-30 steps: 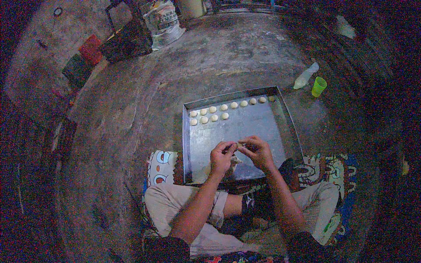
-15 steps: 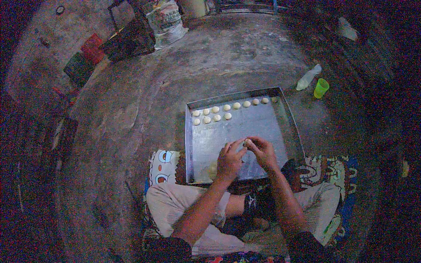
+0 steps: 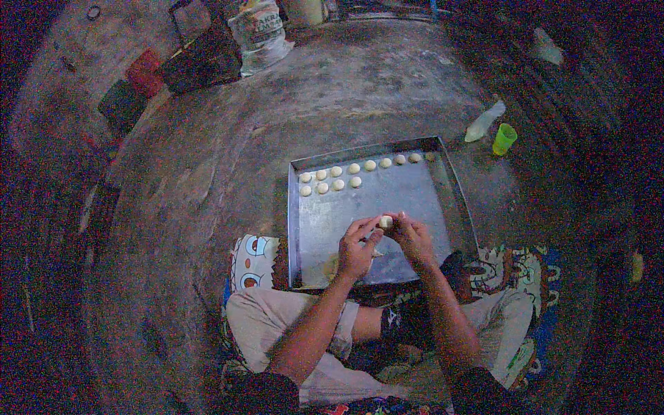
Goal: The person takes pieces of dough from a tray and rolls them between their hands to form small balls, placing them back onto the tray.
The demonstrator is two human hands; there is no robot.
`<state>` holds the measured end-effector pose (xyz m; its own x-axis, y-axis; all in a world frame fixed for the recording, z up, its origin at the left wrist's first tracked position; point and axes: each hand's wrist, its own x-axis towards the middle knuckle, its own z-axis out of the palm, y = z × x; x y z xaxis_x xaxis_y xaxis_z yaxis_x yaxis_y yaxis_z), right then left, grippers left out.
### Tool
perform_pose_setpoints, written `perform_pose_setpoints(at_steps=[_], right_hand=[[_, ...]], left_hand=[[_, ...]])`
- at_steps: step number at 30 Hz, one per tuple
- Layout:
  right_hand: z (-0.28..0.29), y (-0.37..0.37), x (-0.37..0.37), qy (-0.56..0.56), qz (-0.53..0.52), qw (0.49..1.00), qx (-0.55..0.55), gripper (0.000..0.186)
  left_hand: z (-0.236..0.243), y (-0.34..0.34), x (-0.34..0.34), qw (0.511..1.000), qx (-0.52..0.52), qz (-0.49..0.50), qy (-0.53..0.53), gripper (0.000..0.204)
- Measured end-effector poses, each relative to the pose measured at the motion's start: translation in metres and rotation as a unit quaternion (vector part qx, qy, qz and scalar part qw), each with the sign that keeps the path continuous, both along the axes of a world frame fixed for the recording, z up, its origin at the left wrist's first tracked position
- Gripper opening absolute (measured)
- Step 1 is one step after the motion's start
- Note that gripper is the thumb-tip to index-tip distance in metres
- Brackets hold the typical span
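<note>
A small pale dough ball (image 3: 386, 222) is held between the fingertips of both my hands, above the middle of a shallow square metal tray (image 3: 408, 190). My left hand (image 3: 356, 249) pinches it from the left, thumb and fingers closed. On the other side my right hand (image 3: 413, 243) has its fingers curled against it. Two rows of similar dough balls (image 3: 354, 168) lie along the tray's far side, the back row longer than the front one. Below my left hand, pale dough (image 3: 329, 268) shows partly in the tray's near left part; the wrist hides some of it.
Right of the tray, a yellow-green cup (image 3: 505, 140) stands on the concrete floor (image 3: 360, 90) beside a whitish plastic bag (image 3: 485, 122). Far left are a white sack (image 3: 259, 38), a dark box (image 3: 202, 63) and a red container (image 3: 145, 72). My crossed legs (image 3: 277, 321) border the tray's near edge.
The dough ball now shows more fully between my fingertips, and my right-hand fingers have shifted around it. The whole view has moved slightly; the rows in the tray look the same.
</note>
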<state>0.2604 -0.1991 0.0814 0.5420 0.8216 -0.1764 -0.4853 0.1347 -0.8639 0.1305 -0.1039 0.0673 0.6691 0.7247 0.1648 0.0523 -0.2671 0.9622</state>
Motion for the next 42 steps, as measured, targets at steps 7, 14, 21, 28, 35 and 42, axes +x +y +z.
perform_pose_setpoints(at_steps=[7,14,21,28,35,42], right_hand=[[0.007,0.006,-0.004,-0.146,0.036,0.987,-0.048,0.034],[0.018,0.005,-0.009,-0.106,0.073,0.992,-0.015,0.036],[0.016,-0.003,-0.007,-0.178,0.052,0.982,-0.046,0.038],[-0.005,0.001,-0.007,-0.089,0.071,0.992,-0.047,0.038],[0.000,0.002,-0.003,-0.158,0.081,0.979,-0.104,0.036],[0.024,-0.001,-0.011,-0.195,0.094,0.975,-0.058,0.031]], left_hand=[[0.018,-0.003,-0.003,1.000,0.006,0.005,-0.007,0.032],[0.019,-0.001,-0.005,0.999,-0.010,0.022,0.033,0.034],[0.013,-0.006,-0.001,0.999,0.015,0.001,-0.045,0.031],[0.000,0.002,0.000,1.000,0.006,0.010,-0.026,0.036],[0.017,-0.003,-0.005,0.998,0.055,0.005,-0.005,0.037],[0.010,0.003,-0.007,0.998,0.041,0.016,-0.043,0.033]])
